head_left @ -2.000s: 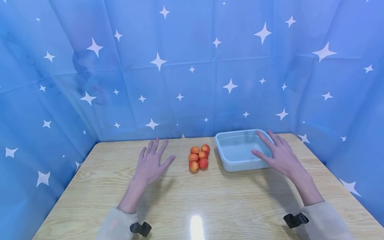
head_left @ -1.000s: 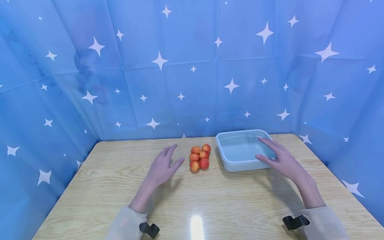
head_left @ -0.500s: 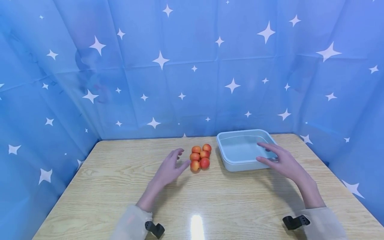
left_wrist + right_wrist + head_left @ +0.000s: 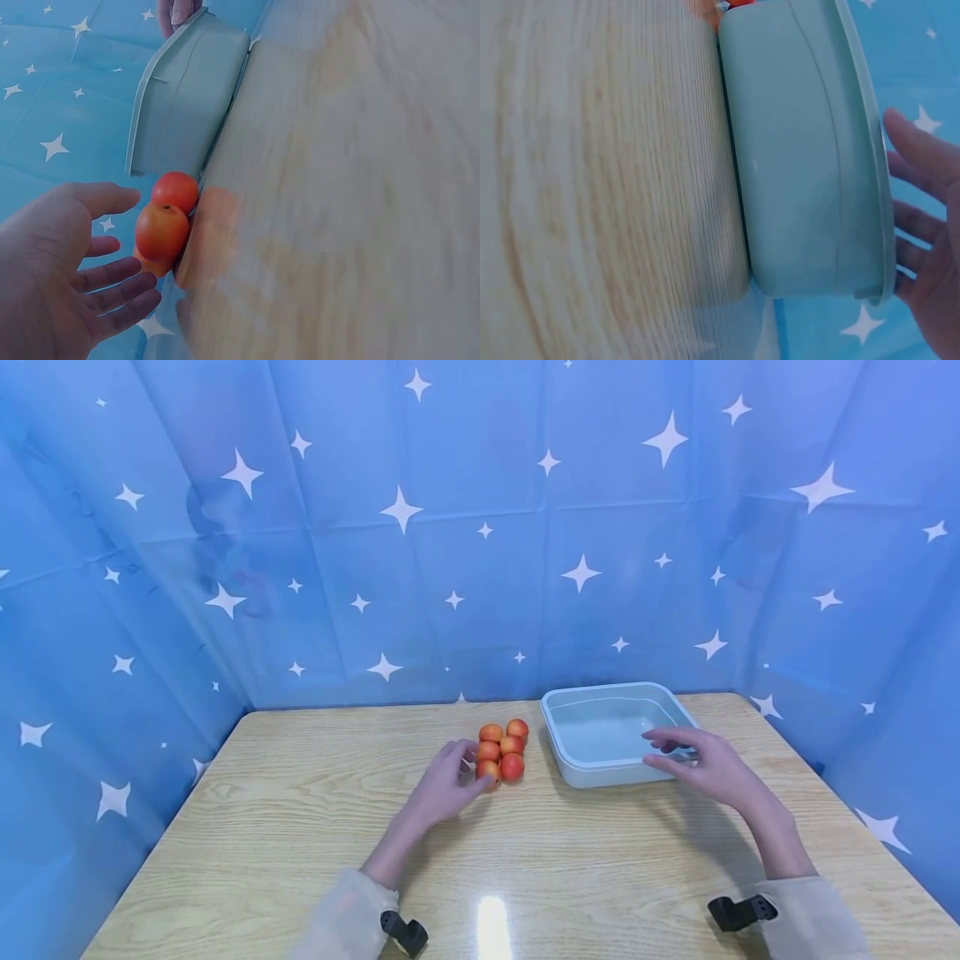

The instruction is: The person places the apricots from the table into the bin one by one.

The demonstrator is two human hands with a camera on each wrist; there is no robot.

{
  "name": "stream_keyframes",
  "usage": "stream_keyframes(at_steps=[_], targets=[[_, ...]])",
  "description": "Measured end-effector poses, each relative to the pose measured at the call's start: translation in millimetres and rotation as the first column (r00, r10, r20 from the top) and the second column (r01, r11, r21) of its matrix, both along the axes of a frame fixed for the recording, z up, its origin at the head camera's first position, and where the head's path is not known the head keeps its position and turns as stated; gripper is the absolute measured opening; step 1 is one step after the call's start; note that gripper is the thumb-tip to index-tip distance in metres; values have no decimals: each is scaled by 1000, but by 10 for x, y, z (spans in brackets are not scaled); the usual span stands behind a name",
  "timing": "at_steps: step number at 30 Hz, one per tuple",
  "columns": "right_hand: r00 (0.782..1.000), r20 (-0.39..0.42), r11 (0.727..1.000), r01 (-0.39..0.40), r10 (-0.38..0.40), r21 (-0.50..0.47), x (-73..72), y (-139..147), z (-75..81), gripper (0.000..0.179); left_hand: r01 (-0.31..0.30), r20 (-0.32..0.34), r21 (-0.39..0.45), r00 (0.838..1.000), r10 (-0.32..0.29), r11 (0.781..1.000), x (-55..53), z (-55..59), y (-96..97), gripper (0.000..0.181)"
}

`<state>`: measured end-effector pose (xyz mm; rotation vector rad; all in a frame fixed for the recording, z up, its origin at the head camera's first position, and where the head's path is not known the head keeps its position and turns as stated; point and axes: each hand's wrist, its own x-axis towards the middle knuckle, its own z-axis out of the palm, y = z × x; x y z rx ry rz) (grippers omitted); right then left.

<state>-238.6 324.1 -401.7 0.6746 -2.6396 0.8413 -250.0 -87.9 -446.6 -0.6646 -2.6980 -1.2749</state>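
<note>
Several small red-orange fruits, apple-like, stand in two short rows on the table. My left hand has reached their left side, thumb by the front-left fruit. In the left wrist view, its fingers are loosely bent beside that fruit, with a gap between palm and fruit; no grip shows. To the right of the fruits is a light blue plastic box, inside bare. Over its right front corner hovers my right hand, fingers slightly bent. The right wrist view shows the thumb close to the rim; contact is unclear.
The wooden table has a light grain and a bright reflection near the front. A blue curtain with white stars stands behind it and along both sides. A black camera is strapped at each sleeve.
My left hand has moved right from the bare wood to the fruits, its spread fingers bending. My right hand has lowered slightly and its fingers have drawn in. Fruits and box have stayed put.
</note>
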Motion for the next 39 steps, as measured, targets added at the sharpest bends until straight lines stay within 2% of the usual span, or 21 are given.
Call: stream_keyframes(at_steps=[11, 19, 24, 33, 39], targets=[[999, 42, 999, -9, 11, -35, -16, 50, -38, 16, -13, -40, -55, 999, 11, 998, -6, -42, 100, 42], [996, 88, 999, 11, -7, -44, -20, 49, -58, 11, -39, -11, -79, 999, 38, 996, -11, -33, 145, 45], [995, 96, 999, 16, -11, -50, -18, 40, -65, 11, -36, 7, -61, 999, 36, 998, -15, -31, 148, 43], [995, 101, 998, -2, 9, -70, -14, 37, -73, 10, 6, -55, -7, 998, -6, 1000, -20, -43, 116, 34], [996, 91, 997, -10, 16, -70, -11, 38, -74, 11, 9, -38, 6, 999, -9, 1000, -31, -27, 110, 34]])
